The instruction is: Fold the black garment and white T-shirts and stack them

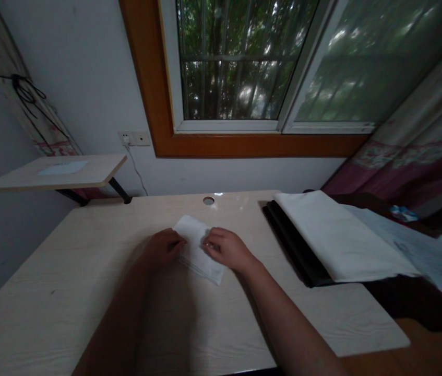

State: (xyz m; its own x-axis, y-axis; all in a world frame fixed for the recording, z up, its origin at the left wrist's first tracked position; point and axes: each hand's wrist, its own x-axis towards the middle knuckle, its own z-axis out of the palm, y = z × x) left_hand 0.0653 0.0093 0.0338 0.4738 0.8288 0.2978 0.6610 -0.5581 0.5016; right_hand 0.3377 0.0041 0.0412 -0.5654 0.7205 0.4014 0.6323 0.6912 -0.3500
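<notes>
A folded white tissue lies at a slant on the pale wooden desk. Several thin layers show along its near edge, and whether it is paper or thin cloth is hard to make out. My left hand is closed at its left edge, thumb and fingers pinched together. Over its right side, my right hand has its fingers curled in a pinch on the tissue. The fingertips of both hands are partly hidden.
At the back left stands a raised shelf with a paper sheet on it. A black folder-like stack under a large white sheet lies on the right. The desk's rounded corner is at the near right.
</notes>
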